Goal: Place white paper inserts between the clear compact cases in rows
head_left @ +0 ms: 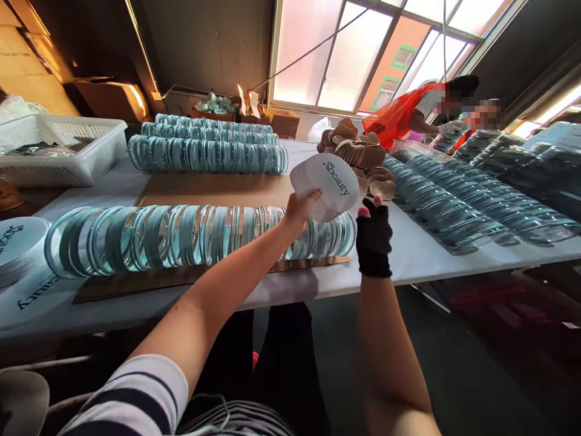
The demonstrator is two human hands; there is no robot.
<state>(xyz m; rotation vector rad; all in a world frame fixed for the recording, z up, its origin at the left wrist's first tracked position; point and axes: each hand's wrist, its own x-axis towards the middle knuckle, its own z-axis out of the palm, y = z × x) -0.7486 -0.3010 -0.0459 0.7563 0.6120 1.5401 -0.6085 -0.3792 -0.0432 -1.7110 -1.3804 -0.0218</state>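
My left hand [302,209] is closed round the lower left edge of a fanned stack of round white cards [333,178] printed with "beauty". Right of the stack is my right hand [374,236] in a black fingerless glove, raised over the table edge with its bare fingertips curled in. Whether anything sits between those fingertips cannot be made out. Below the cards, a long row of round clear glass discs [181,236] stands on edge along the table. More round white cards [20,239] lie in a pile at the far left, with lettering on top.
Further rows of glass discs stand at the back [204,154] and on the right [458,200]. Brown round pieces [358,151] are heaped beyond my hands. A white plastic basket [86,151] sits at the left. Cardboard [218,189] lies on the table. A person in orange [403,118] leans in behind.
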